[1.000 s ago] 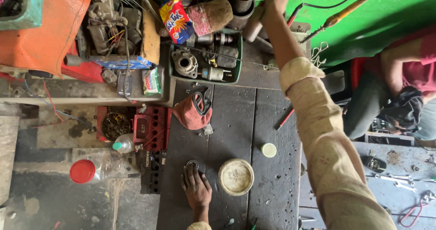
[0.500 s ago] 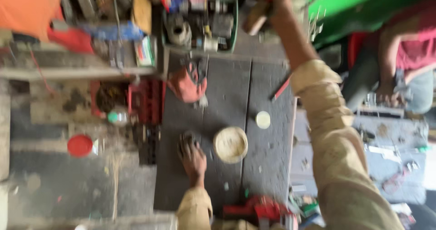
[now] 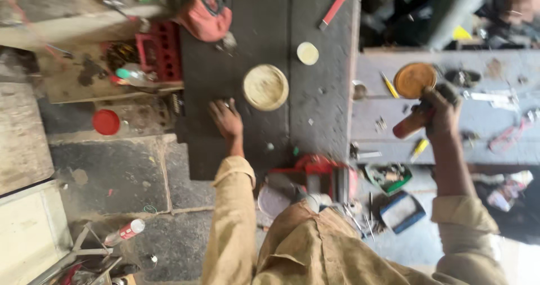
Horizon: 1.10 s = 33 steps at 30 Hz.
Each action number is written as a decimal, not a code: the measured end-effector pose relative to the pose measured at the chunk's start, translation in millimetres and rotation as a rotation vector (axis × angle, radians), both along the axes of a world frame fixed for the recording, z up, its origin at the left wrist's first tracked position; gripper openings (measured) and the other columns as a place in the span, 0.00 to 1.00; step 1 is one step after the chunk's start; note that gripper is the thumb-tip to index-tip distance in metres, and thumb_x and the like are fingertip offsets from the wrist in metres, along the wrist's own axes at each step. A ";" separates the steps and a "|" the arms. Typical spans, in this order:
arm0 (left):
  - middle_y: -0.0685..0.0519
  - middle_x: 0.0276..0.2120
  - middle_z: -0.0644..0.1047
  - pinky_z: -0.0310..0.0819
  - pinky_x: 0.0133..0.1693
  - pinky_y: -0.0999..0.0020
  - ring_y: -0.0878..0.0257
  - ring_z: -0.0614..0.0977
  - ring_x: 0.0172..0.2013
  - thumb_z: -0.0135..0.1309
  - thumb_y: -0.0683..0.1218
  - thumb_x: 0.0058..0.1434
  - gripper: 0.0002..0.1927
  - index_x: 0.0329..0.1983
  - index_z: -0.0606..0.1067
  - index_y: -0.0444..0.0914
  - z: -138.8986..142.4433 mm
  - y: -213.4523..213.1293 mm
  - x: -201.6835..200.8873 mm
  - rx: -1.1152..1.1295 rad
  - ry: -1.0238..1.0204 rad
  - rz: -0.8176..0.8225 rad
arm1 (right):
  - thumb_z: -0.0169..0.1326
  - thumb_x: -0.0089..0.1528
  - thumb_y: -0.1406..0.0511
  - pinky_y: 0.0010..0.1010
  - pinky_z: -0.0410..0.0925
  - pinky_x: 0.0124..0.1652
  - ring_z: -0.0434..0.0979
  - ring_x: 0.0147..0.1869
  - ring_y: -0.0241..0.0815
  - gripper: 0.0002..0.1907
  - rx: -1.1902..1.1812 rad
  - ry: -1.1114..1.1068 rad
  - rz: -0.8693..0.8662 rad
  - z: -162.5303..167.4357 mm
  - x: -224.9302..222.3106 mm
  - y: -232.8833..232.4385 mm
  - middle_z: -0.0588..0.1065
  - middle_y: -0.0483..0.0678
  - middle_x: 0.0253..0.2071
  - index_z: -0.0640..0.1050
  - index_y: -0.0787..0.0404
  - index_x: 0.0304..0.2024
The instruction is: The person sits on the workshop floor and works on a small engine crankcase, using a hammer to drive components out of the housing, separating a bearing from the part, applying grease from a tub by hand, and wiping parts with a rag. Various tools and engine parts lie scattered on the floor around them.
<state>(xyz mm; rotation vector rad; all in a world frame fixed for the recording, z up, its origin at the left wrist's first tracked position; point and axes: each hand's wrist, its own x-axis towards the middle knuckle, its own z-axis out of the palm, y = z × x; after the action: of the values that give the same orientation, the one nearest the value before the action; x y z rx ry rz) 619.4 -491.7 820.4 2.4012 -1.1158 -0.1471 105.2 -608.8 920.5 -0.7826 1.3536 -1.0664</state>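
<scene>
A cream bowl sits mid-worktop beside a small pale lid; a red cap lies far, a red disc left.

Two round cream dishes, one red lid, one red cap, two hands.

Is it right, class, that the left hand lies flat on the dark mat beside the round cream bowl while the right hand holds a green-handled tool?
Not quite. In the head view, the right hand holds a red-handled tool, not green. The left hand does lie on the mat beside the bowl.
</scene>
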 end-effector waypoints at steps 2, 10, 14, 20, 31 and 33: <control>0.31 0.57 0.68 0.70 0.59 0.44 0.35 0.73 0.57 0.51 0.53 0.77 0.20 0.51 0.71 0.28 3.2 1.4 -6.2 -0.095 -0.051 -0.028 | 0.58 0.68 0.69 0.32 0.73 0.32 0.72 0.28 0.35 0.07 0.030 0.041 -0.082 -25.9 -45.6 51.2 0.72 0.45 0.29 0.74 0.60 0.34; 0.53 0.39 0.82 0.82 0.32 0.67 0.63 0.84 0.36 0.67 0.53 0.58 0.22 0.46 0.78 0.33 39.1 -34.7 -47.3 -0.371 0.935 0.134 | 0.58 0.66 0.68 0.24 0.64 0.31 0.70 0.30 0.30 0.07 0.037 0.189 -0.286 -79.4 -136.4 219.6 0.73 0.42 0.29 0.77 0.62 0.33; 0.48 0.42 0.82 0.76 0.32 0.68 0.62 0.83 0.36 0.69 0.45 0.59 0.16 0.45 0.78 0.35 48.2 -28.8 -63.3 -0.244 1.017 0.042 | 0.62 0.62 0.65 0.27 0.62 0.27 0.66 0.26 0.32 0.10 0.149 0.104 -0.406 -86.9 -163.8 273.6 0.69 0.40 0.25 0.73 0.60 0.32; 0.47 0.41 0.81 0.86 0.34 0.63 0.58 0.85 0.37 0.69 0.39 0.54 0.15 0.42 0.76 0.33 66.7 22.3 -84.8 -0.308 1.042 0.080 | 0.64 0.66 0.66 0.25 0.61 0.34 0.65 0.34 0.30 0.11 -0.015 0.419 -0.383 -116.6 -213.2 344.3 0.69 0.41 0.30 0.75 0.64 0.34; 0.50 0.49 0.75 0.79 0.49 0.61 0.58 0.78 0.49 0.65 0.36 0.48 0.30 0.56 0.72 0.35 61.1 168.8 -300.4 -0.062 1.322 -0.484 | 0.63 0.64 0.64 0.25 0.65 0.33 0.72 0.32 0.30 0.10 0.103 0.239 -0.604 -225.0 -266.6 497.1 0.72 0.41 0.30 0.75 0.63 0.37; 0.47 0.49 0.77 0.80 0.51 0.60 0.55 0.80 0.49 0.67 0.37 0.47 0.32 0.58 0.73 0.30 -27.8 164.8 -390.7 0.188 1.514 -0.629 | 0.63 0.62 0.63 0.26 0.66 0.30 0.72 0.29 0.31 0.11 0.169 0.266 -0.641 -267.1 -296.6 519.7 0.72 0.41 0.28 0.75 0.62 0.35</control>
<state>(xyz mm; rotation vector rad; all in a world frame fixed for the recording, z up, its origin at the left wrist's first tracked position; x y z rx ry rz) 228.8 -326.9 792.6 1.2061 -0.9197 -1.8917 -191.4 -89.1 653.4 -0.3708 1.9691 -1.3428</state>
